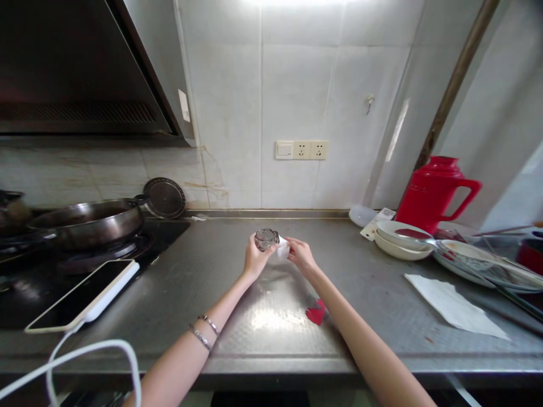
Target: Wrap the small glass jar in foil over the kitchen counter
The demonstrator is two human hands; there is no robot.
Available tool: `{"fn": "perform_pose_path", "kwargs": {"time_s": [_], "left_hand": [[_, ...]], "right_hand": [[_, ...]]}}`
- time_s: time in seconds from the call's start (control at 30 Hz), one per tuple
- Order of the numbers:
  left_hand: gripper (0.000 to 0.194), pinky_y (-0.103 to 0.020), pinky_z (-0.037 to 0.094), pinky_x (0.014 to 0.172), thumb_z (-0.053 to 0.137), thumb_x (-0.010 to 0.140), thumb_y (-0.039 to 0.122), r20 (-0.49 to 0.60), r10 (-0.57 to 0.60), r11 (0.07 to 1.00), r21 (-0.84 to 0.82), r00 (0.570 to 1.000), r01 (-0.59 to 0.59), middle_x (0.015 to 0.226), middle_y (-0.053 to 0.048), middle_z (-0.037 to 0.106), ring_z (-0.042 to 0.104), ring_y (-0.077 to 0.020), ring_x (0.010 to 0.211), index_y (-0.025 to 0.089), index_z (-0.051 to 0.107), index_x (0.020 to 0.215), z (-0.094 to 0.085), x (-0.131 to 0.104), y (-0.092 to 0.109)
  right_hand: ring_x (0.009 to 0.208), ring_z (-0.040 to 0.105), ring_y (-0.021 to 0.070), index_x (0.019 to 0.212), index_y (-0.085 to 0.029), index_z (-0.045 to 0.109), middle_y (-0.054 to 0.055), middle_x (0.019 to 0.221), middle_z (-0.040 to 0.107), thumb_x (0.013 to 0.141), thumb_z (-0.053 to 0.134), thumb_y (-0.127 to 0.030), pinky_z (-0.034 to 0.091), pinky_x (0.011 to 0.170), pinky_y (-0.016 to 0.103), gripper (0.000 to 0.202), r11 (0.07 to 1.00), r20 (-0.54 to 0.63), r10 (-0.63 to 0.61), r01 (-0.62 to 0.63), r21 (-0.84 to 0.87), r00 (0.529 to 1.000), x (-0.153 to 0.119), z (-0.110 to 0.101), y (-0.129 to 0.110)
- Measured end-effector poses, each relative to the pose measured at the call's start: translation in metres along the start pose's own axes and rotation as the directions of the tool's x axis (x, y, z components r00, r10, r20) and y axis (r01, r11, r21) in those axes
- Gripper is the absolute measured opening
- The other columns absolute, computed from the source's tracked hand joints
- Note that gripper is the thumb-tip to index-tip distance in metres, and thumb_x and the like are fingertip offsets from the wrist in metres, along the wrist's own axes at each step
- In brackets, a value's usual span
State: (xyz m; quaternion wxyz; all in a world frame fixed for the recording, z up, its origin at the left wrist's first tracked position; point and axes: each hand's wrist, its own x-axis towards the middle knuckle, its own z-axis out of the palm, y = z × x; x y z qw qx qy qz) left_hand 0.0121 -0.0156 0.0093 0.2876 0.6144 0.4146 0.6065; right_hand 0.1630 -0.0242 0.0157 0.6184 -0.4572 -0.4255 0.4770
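Over the middle of the counter, my left hand (254,259) is closed around a small round object (266,239), dark and shiny like glass or metal; its exact kind is not clear. My right hand (302,253) pinches a white piece of tissue (281,249) and presses it to the right side of that object. The tissue partly hides the object's edge and the left thumb tip. Below the hands, a torn red scrap (315,312) lies on the steel counter (203,254), close to my right forearm.
On the left, a pan (97,223) sits on the stove, with a phone (85,297) and its white cable (93,345) in front. To the right are a red thermos jug (432,192), stacked bowls (401,249), plates with utensils (470,257) and a white paper sheet (456,305).
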Motion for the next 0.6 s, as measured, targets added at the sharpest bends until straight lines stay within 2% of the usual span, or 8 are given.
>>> {"fn": "perform_pose_path", "kwargs": {"time_s": [0.17, 0.33, 0.47, 0.53, 0.6], "left_hand": [[0.055, -0.030, 0.048, 0.083, 0.075, 0.065, 0.043, -0.025, 0.005, 0.998, -0.065, 1.000, -0.007, 0.100, -0.007, 0.063, 0.063, -0.0182, 0.091, 0.017, 0.051, 0.107, -0.005, 0.007, -0.004], [0.056, -0.030, 0.049, 0.083, 0.074, 0.066, 0.042, 0.018, -0.019, 0.991, -0.134, 1.000, 0.021, 0.100, -0.008, 0.063, 0.063, -0.0176, 0.090, 0.016, 0.051, 0.109, -0.008, 0.009, -0.006], [0.056, -0.031, 0.048, 0.083, 0.075, 0.066, 0.042, 0.055, -0.017, 0.985, -0.173, 0.998, 0.026, 0.100, -0.008, 0.064, 0.063, -0.0179, 0.090, 0.016, 0.051, 0.110, -0.009, 0.010, -0.009], [0.057, -0.032, 0.048, 0.083, 0.076, 0.065, 0.042, 0.086, -0.009, 0.982, -0.187, 0.996, 0.025, 0.100, -0.008, 0.064, 0.063, -0.0185, 0.090, 0.016, 0.051, 0.111, -0.010, 0.011, -0.009], [0.058, -0.033, 0.048, 0.085, 0.076, 0.065, 0.041, 0.133, 0.012, 0.982, -0.187, 0.991, 0.013, 0.101, -0.008, 0.064, 0.062, -0.0192, 0.093, 0.017, 0.051, 0.111, -0.011, 0.012, -0.009]], "right_hand": [[0.048, 0.053, 0.0144, 0.094, -0.011, 0.070, 0.002, 0.057, 0.065, 0.060, 0.053, -0.022, 0.042, 0.048, 0.025, 0.040, 0.988, -0.062, -0.034, 0.024, -0.155, 0.998, 0.014, -0.010, 0.014], [0.056, 0.060, 0.0171, 0.095, -0.013, 0.071, 0.003, 0.064, 0.069, 0.062, 0.056, -0.018, 0.048, 0.056, 0.027, 0.036, 0.939, -0.027, -0.118, 0.102, -0.330, 0.993, 0.018, -0.008, 0.026], [0.082, 0.067, 0.0229, 0.092, -0.017, 0.072, 0.008, 0.086, 0.073, 0.066, 0.062, -0.020, 0.051, 0.081, 0.036, 0.028, 0.880, 0.039, -0.181, 0.180, -0.441, 0.983, 0.015, -0.008, 0.021], [0.101, 0.064, 0.0245, 0.094, -0.019, 0.072, 0.008, 0.103, 0.071, 0.068, 0.065, -0.023, 0.047, 0.092, 0.038, 0.026, 0.855, 0.101, -0.213, 0.235, -0.463, 0.972, 0.014, -0.012, 0.011], [0.117, 0.055, 0.0251, 0.102, -0.022, 0.070, 0.007, 0.120, 0.065, 0.070, 0.068, -0.028, 0.046, 0.095, 0.037, 0.033, 0.834, 0.192, -0.243, 0.306, -0.460, 0.951, 0.013, -0.018, -0.003]]}}
